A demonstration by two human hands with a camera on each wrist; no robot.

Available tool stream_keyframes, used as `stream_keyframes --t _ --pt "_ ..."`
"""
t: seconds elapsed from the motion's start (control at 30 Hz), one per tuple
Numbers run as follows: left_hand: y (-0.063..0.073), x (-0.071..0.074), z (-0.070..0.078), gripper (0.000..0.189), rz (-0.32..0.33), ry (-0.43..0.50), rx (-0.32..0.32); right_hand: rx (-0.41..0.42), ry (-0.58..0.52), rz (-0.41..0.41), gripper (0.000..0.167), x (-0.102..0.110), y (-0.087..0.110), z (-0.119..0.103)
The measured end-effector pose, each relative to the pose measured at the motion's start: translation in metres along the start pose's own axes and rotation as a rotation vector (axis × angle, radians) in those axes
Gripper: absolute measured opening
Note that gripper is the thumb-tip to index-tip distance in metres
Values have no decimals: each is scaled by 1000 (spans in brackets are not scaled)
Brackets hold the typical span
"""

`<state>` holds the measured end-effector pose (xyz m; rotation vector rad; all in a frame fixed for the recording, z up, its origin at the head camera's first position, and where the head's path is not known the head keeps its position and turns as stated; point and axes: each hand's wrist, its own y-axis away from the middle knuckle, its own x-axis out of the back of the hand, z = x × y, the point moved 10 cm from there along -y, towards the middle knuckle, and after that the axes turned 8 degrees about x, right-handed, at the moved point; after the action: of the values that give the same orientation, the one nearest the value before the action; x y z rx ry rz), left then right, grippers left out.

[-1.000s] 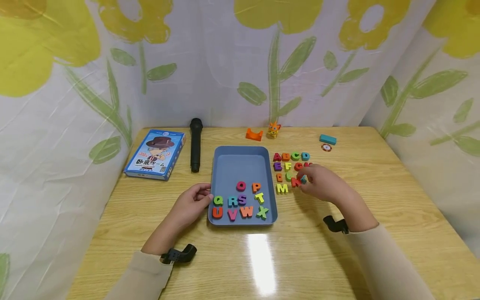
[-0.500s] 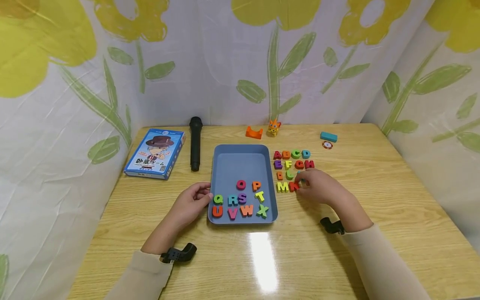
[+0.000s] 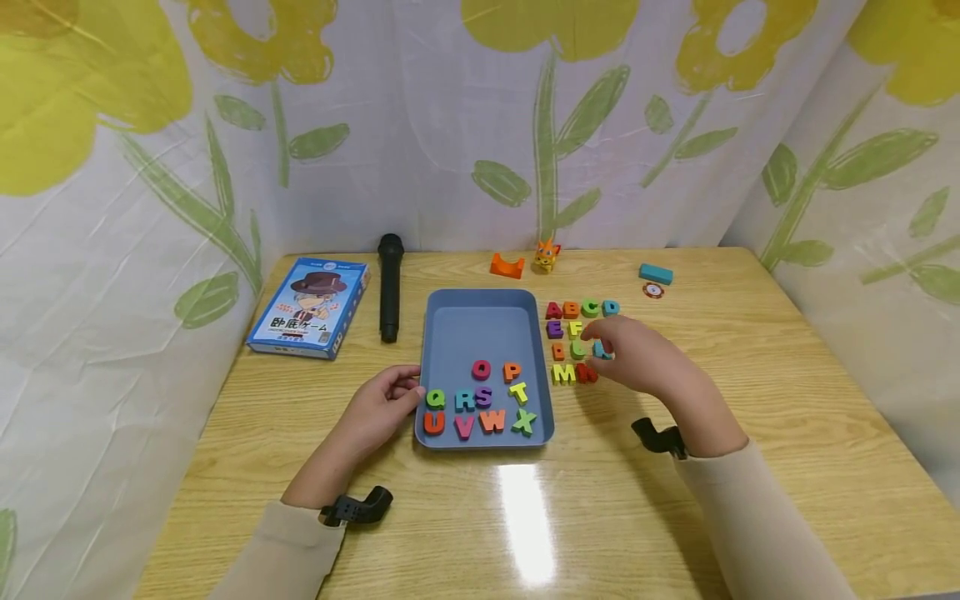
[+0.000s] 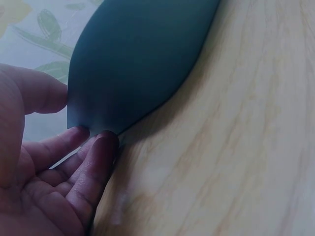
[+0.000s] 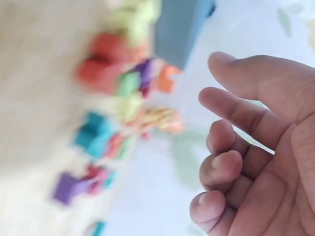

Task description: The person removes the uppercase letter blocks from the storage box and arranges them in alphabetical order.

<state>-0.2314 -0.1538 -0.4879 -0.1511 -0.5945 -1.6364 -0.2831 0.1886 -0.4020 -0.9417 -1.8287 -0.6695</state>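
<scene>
Blue-gray tray (image 3: 480, 332) is pinched lightly at nine o'clock by left grip (image 3: 381, 406), apparently for steadiness; right grip (image 3: 636, 354), parted, empty, is held at plastic letters (image 3: 577, 350), tray's three o'clock, seemingly alphabetized.

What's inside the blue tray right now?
The blue tray holds magenta O, orange P, green Q, teal R, purple S, yellow T, red U, pink V, salmon W and green X. Whatever lies beneath them is covered and can't be seen.
</scene>
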Motion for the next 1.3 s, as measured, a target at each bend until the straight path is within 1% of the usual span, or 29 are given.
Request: stream_keyframes --t 0.13,0.23,0.3,0.37,0.43,0.53,0.67,0.8,1.03,1.2,1.3 --pt "1 2 -1 48 4 2 2 48 30 10 35 11 -25 -33" --pt "1 2 0 48 1 9 -6 83 51 -16 34 9 -49 -60" --pt "0 1 0 48 -4 15 -12 101 71 -49 34 2 -64 -75" --pt "0 0 0 48 -7 22 -15 112 95 -99 35 -11 -79 -86" --pt "0 -1 0 48 -8 23 -17 120 114 -152 34 -25 -91 -95" --pt "0 -1 1 47 -5 25 -13 116 129 -219 31 -46 -103 -103" --pt "1 1 2 47 -1 25 -8 122 142 -278 27 -65 -111 -110" --pt "1 2 1 46 5 24 -9 124 162 -306 26 -76 -113 -112" --pt "1 1 2 45 8 15 -13 103 176 -297 27 -79 -111 -108" --pt "1 1 2 45 8 13 -8 97 176 -302 23 -81 -111 -107" --pt "2 1 1 46 7 12 -8 99 150 -294 19 -77 -110 -108"
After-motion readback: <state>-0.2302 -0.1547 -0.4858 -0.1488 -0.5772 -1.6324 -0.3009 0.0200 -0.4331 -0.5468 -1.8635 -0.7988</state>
